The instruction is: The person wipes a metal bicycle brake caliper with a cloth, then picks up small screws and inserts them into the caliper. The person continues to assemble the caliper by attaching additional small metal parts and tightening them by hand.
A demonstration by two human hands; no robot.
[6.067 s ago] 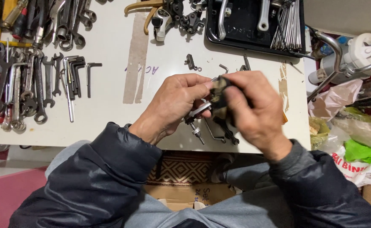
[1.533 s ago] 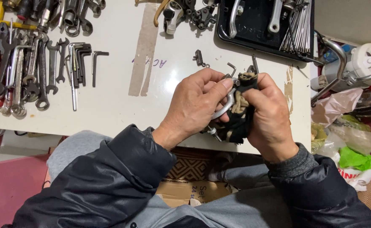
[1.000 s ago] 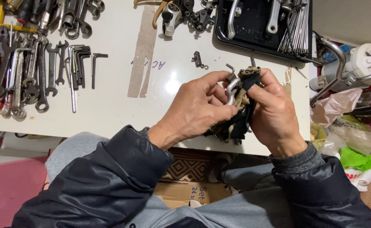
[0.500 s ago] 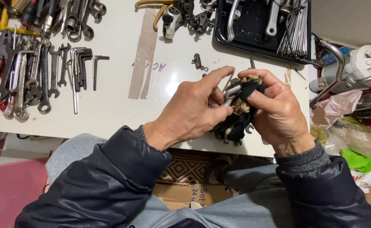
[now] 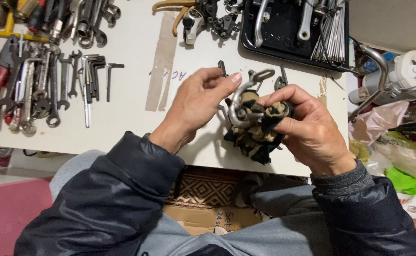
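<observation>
Fingers of left hand pinching curved metal brake arm from its left, right hand clenching dark rag around its lower end, above white counter edge.

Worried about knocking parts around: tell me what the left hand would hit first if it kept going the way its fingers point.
The left hand points up and right. Its fingertips already touch the curved metal part; past that, probably the black tray, though height is unclear.
</observation>
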